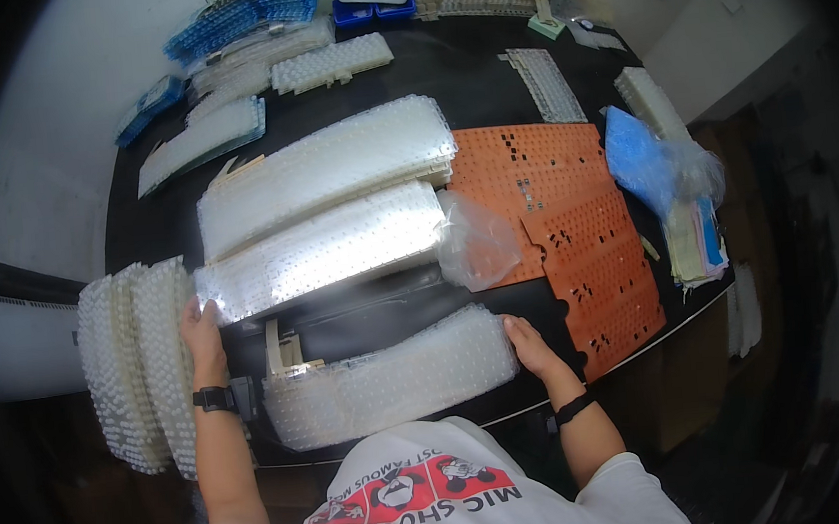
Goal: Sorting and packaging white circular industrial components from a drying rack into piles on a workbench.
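My left hand point(203, 340) is at the left end of a shiny, translucent dotted plastic sheet point(326, 259), its thumb and fingers closed at the near corner. This sheet tops a stack in the middle of the black table. My right hand point(537, 349) rests against the right end of a nearer stack of clear dotted sheets point(389, 378), fingers stretched along the edge; their undersides are hidden. Behind the shiny sheet lies another thick stack of whitish sheets point(324, 176). Bumpy white sheets point(167, 366) hang over the table's left edge, beside my left hand.
Orange perforated panels point(593, 278) lie to the right, with a crumpled clear bag point(477, 243) over their left edge. A blue plastic bag point(640, 154) sits at the right edge. Blue sheets point(243, 18), a blue tray point(353, 13) and more stacked sheets point(333, 64) stand at the back.
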The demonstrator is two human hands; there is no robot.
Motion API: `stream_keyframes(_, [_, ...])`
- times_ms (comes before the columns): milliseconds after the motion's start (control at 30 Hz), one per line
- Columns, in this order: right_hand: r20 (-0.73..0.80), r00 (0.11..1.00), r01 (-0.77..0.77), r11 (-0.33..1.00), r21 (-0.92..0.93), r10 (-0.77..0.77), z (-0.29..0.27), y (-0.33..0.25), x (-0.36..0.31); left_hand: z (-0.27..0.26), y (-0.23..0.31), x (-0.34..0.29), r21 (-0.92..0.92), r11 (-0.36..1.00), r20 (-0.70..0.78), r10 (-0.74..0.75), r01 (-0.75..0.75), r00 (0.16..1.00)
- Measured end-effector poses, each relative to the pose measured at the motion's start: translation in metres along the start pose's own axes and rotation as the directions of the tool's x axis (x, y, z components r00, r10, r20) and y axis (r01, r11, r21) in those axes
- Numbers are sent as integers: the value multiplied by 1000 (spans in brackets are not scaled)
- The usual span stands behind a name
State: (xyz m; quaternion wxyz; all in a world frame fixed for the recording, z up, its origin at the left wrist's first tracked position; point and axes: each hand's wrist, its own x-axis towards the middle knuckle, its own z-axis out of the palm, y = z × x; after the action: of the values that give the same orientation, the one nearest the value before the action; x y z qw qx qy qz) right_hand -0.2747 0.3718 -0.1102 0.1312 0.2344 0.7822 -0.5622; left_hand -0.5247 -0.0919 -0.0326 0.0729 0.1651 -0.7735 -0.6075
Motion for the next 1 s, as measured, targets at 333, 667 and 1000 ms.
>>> stream_keyframes(333, [32,999,13,984,-180,-8,-13,-29,-4,-9,11,-4,-2,1000,92,-27,27,995])
stream_keyframes(667, [-174,709,602,715,-356,-683,-24,-137,56,-3,9,-17,-172,985,72,45,-32,996])
stream_keyframes(1000, [18,999,36,633,-773,-35,-16,-81,164,-29,-4,-54,-28,999,56,46,-44,997])
